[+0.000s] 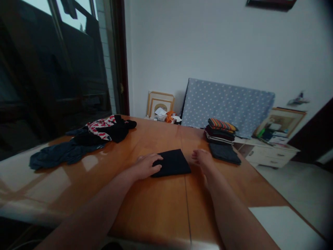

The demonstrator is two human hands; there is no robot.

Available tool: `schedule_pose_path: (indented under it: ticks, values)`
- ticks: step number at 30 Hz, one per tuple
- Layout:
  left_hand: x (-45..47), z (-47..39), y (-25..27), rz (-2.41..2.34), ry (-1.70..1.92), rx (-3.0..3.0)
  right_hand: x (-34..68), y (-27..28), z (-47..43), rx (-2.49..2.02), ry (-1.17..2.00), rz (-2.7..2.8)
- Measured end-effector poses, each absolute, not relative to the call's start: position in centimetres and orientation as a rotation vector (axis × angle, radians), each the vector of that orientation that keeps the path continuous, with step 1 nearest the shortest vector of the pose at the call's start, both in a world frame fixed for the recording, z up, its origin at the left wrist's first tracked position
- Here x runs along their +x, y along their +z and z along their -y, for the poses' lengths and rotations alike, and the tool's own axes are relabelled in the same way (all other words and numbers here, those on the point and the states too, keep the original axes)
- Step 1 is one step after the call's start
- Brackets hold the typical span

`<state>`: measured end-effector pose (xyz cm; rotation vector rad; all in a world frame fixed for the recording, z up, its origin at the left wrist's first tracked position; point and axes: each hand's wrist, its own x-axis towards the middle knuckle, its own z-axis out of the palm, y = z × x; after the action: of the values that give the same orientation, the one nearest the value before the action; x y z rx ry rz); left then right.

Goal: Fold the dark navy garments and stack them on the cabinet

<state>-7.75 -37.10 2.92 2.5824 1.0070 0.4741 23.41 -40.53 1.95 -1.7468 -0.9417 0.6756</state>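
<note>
A folded dark navy cloth item [174, 162], probably a garment, lies flat as a neat rectangle near the middle of the wooden table. My left hand [148, 166] rests on its left side, palm down with the fingers apart. To the right of the cloth is my right hand [203, 159], a small gap away from it. Its fingers are loosely curved towards the cloth and nothing shows in them. Farther right stands a stack of folded clothes [220, 133], a striped piece on top. A folded dark grey garment [225, 153] lies just in front of that stack.
Rumpled clothes [104, 130], black, red-and-white and blue, lie at the table's [153, 208] far left. A white sheet [286, 222] is at the near right. Beyond the table are a dotted blue cloth [226, 100], picture frames [160, 102] and a white cabinet [270, 158].
</note>
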Motion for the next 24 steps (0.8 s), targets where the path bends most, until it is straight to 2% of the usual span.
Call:
schedule_pose_path:
  ticks: [11,16,24]
  values:
    - [-5.5,37.6,6.4,-1.116,0.257,2.697,23.8,1.7,40.9,-1.786,0.827,1.042]
    - [-2.6,39.4,8.1,-1.130,0.170,2.948,24.1,0.9,40.4,-1.830,0.752,1.103]
    - [1.2,42.2,7.7,-1.234,-0.047,3.131,24.4,0.6,40.0,-1.866,0.520,1.243]
